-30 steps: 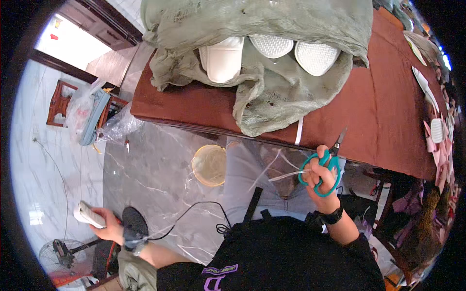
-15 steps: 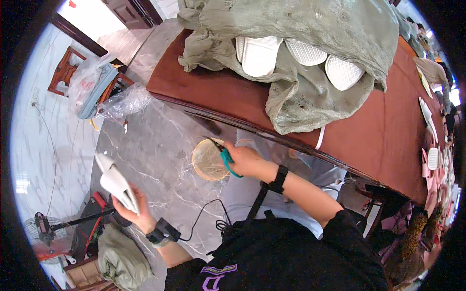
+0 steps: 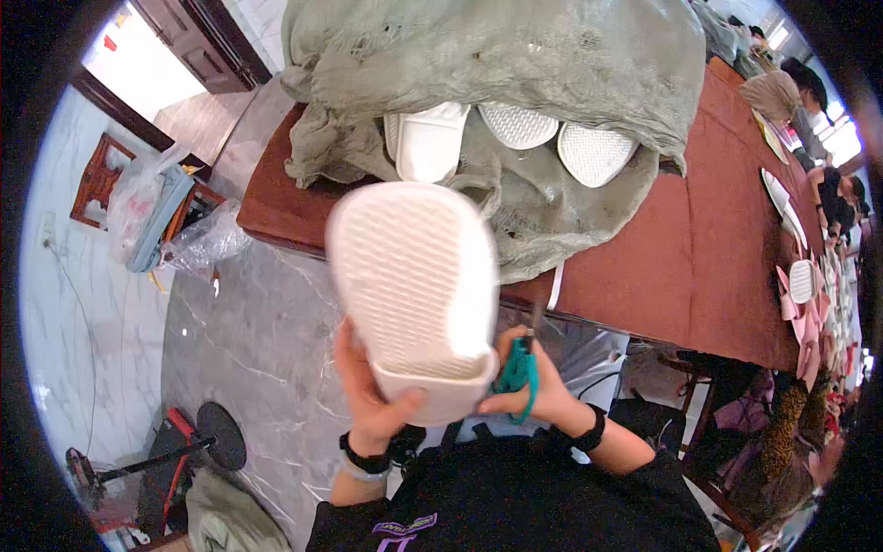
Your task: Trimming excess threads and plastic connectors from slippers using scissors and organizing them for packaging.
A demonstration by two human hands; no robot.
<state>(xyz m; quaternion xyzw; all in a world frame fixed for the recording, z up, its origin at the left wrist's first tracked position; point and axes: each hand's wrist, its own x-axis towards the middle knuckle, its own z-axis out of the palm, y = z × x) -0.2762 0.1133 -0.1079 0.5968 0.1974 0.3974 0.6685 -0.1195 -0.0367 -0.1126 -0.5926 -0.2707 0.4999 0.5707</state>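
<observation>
SLIDE IN LEFT HAND, SCISSORS IN RIGHT

White slide (image 3: 405, 276) at centre of the frame, held up in front of the near bench edge; textured footbed toward the camera, strap at the lower end. Slight blur on the slide.

Left hand (image 3: 370, 386): grasping the slide at its lower left side, thumb on the strap. Right hand (image 3: 543, 391): closed around teal scissors (image 3: 521, 377), blades upward and blurred; blade gap not determinable. Right thumb at the slide's lower right side; contact impossible to confirm. Black wristbands (image 3: 590, 430) on both wrists.

Bench (image 3: 644, 267) with brown cover, from upper centre to right of the frame. On it, grey-green sack (image 3: 497, 55), mouth toward the camera, with further white slides (image 3: 432, 147) showing in the opening. White strip (image 3: 556, 285) over the near bench edge, just below the sack.

Right edge of the frame: pink footwear (image 3: 802, 317) along the bench. Upper right: co-worker (image 3: 835, 198). Lower left: fan (image 3: 87, 474), second sack (image 3: 230, 515). Upper left: doorway (image 3: 175, 74); below it, chair (image 3: 95, 184) beside clear plastic (image 3: 207, 241).
</observation>
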